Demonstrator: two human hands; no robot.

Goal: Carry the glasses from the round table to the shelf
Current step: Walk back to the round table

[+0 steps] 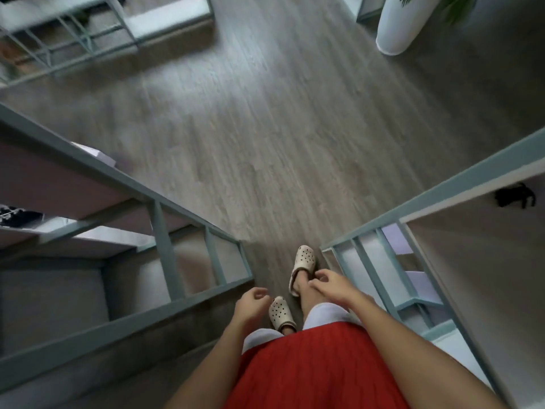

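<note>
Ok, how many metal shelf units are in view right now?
3 for sure: the near-left shelf unit, the near-right shelf unit, the far upper-left shelf unit. A frame piece beside the white planter may be a fourth.

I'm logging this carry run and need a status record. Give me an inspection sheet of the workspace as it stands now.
Surface: grey wood-look floor; no round table in view.
Job's things: nothing seen; no glasses in view.
Clutter: dark object on the right rack; dark items on the left rack.
Grippers: left hand and right hand loosely curled, holding nothing.
Cables: nothing seen.
Surroundings: white planter with a plant; far rack.
</note>
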